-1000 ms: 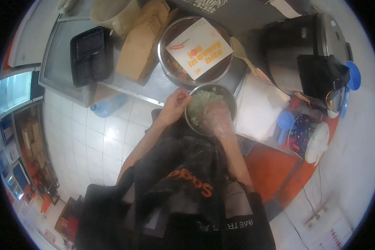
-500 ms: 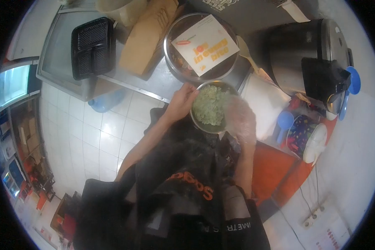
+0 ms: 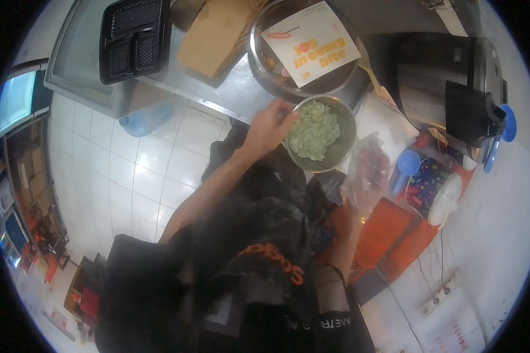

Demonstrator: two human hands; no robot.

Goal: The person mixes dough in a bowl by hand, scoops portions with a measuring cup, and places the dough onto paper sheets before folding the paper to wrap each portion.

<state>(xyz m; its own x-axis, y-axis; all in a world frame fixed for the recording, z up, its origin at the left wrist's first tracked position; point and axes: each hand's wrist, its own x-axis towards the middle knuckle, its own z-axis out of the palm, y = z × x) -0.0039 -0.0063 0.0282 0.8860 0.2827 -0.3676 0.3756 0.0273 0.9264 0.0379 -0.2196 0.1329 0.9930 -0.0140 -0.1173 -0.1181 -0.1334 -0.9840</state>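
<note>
My left hand (image 3: 270,130) is closed on the rim of a round metal bowl (image 3: 348,138), with the thumb over the edge. Inside the bowl lies a heap of pale green cooked rice (image 3: 314,130). Just right of the bowl and apart from it is my right hand (image 3: 367,173), in a loose, clear plastic glove. Its fingers look loosely stretched out, blurred by the crumpled plastic, and no object shows in them.
Behind the bowl stands a large metal pot (image 3: 254,50) with a printed card (image 3: 310,44) on top. Left of it are a brown paper bag (image 3: 215,38) and a black compartment tray (image 3: 134,41). A rice cooker (image 3: 436,76), a spatula (image 3: 368,67) and a blue scoop (image 3: 408,163) are on the right.
My right hand has drawn back from over the rice to the right and down. My left hand still grips the bowl. The view has shifted, so the counter sits higher in the frame.
</note>
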